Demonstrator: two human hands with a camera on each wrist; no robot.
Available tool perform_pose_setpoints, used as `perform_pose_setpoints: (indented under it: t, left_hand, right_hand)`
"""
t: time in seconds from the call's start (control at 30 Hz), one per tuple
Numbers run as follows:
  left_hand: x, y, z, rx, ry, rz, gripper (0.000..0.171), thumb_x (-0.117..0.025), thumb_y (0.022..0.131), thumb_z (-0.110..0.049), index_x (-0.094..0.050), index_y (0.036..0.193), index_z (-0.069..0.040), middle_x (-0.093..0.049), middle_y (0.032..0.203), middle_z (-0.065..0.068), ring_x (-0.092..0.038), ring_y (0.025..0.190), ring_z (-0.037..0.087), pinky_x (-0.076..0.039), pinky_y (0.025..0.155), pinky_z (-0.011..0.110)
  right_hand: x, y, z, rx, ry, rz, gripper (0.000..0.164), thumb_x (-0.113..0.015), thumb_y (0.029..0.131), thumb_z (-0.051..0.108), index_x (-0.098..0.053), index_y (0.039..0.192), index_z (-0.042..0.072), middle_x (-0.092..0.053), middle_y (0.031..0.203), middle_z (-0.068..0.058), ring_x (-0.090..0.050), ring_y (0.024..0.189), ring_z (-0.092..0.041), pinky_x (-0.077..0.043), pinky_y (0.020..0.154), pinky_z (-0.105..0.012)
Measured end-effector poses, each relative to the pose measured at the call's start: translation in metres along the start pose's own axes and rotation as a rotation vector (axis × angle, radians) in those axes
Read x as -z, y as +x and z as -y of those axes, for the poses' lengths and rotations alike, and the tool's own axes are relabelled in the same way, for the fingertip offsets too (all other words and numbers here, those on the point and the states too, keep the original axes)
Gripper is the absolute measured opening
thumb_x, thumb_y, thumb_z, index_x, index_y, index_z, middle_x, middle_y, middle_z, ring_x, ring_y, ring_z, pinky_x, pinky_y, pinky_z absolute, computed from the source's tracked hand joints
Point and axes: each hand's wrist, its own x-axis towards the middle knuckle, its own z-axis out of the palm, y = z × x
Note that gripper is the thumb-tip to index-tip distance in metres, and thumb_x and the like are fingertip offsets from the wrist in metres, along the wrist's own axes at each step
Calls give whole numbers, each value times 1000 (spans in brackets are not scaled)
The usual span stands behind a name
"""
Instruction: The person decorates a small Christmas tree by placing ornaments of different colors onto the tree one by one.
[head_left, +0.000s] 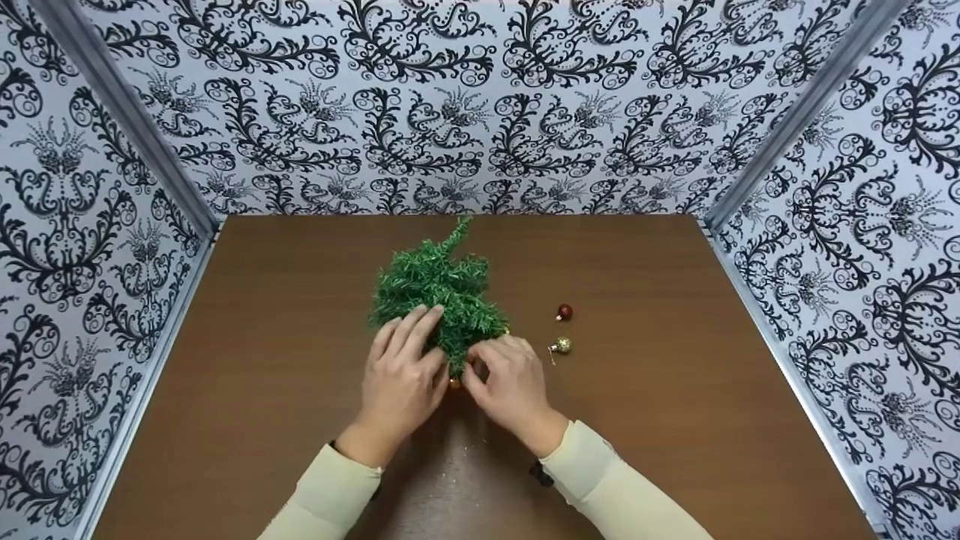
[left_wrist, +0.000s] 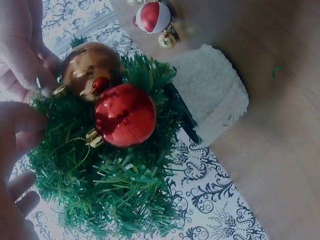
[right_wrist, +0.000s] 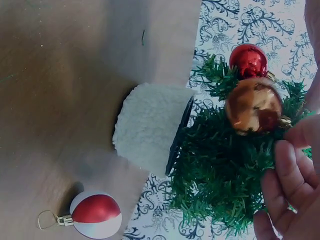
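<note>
A small artificial Christmas tree (head_left: 431, 281) stands on the table. My left hand (head_left: 405, 379) rests its fairly straight fingers on the near branches, its thumb close to the branch tip. From the other side, my right hand (head_left: 514, 379) pinches at the cap of a copper-gold bauble (right_wrist: 254, 106); the fingertips partly hide the loop. A shiny red bauble (left_wrist: 125, 115) hangs next to it, and a tiny red ball (left_wrist: 100, 84) shows between them. The tree's fluffy white base (right_wrist: 150, 127) appears in both wrist views.
To the right of the tree lie a small dark red bauble (head_left: 565, 312) and a glittery gold bauble (head_left: 561, 346) on the brown table (head_left: 645, 420). A red-and-white bauble (right_wrist: 96, 215) shows beyond the base. Patterned panels (head_left: 487, 105) enclose the table at back and sides.
</note>
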Motion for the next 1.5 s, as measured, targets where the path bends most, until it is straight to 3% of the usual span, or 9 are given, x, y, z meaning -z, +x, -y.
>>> perform_pose_setpoints:
  t: [0.2,0.3,0.47,0.6,0.87,0.97,1.2,1.5]
  left_hand:
    - [5,4,6,-60,-22,126,15,-70,79,-12,-62,66,-9,-47,149,14,-37,141,31,-28,112,49]
    - [7,6,8,-63,-55,147,13,-69,77,-11,-62,66,-9,-49,148,14,-37,142,29,-27,113,49]
    - [5,6,8,-42,-69,107,13,-68,76,-12,-61,66,-8,-51,146,15,-40,140,31,-28,112,49]
    - [2,4,7,12,-52,53,12,-70,78,-14,-64,69,-9,-53,144,13,-44,137,31,-31,110,52]
    - [-2,0,1,90,-81,-50,10,-73,81,-16,-70,74,-11,-60,136,11,-51,130,30,-34,106,54]
    - [-3,-1,1,85,-49,-33,11,-72,81,-16,-68,73,-10,-58,138,12,-49,131,30,-34,107,53]
    - [-1,0,1,16,1,35,14,-72,79,-15,-63,70,-9,-51,145,15,-44,136,32,-33,108,52]
    - [0,0,2,32,-41,78,11,-68,77,-16,-60,81,-10,-50,146,13,-42,138,30,-31,109,50]
  right_hand:
    - [0,0,-1,20,31,-21,10,-75,76,11,-66,76,15,-51,61,9,-45,60,-12,-43,64,-33]
    - [1,0,-1,11,50,-42,11,-74,76,10,-65,76,15,-49,61,10,-44,60,-11,-42,65,-33]
    - [0,0,-2,10,43,-47,6,-71,78,13,-65,76,15,-49,62,10,-45,61,-12,-43,67,-33]
    - [-1,-1,-1,-23,48,-55,2,-69,81,14,-67,79,15,-49,63,10,-46,63,-12,-44,70,-34]
    - [-2,-2,1,-101,135,-138,3,-71,87,16,-69,84,16,-54,68,11,-47,65,-10,-43,69,-33]
    - [-4,-3,0,-95,118,-108,3,-70,86,17,-70,84,15,-53,68,11,-47,65,-11,-42,67,-33]
    - [-3,-4,-4,-24,22,-33,12,-76,72,12,-69,82,15,-51,65,11,-49,65,-13,-46,71,-36]
    - [5,-6,-5,-10,4,-20,17,-75,75,16,-71,91,15,-61,74,9,-55,73,-14,-46,72,-35]
